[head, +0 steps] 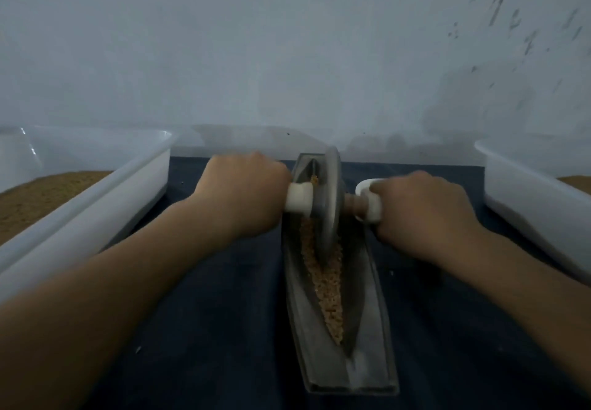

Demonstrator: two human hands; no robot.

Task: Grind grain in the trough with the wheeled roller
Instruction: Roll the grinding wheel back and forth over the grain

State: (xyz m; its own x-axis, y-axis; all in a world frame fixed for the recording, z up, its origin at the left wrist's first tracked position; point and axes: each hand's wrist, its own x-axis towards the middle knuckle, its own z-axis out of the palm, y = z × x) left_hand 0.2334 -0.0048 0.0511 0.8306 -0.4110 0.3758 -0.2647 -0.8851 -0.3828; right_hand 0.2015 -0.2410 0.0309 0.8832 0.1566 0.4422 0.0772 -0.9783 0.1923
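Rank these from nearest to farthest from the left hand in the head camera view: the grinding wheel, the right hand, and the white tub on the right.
1. Grinding wheel: just right of the left hand, across the white handle it grips.
2. Right hand: beyond the wheel, on the opposite handle.
3. White tub on the right: at the picture's right edge, past the right hand.

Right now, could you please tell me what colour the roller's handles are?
Off-white; the left handle and right handle show clearly in the head view.
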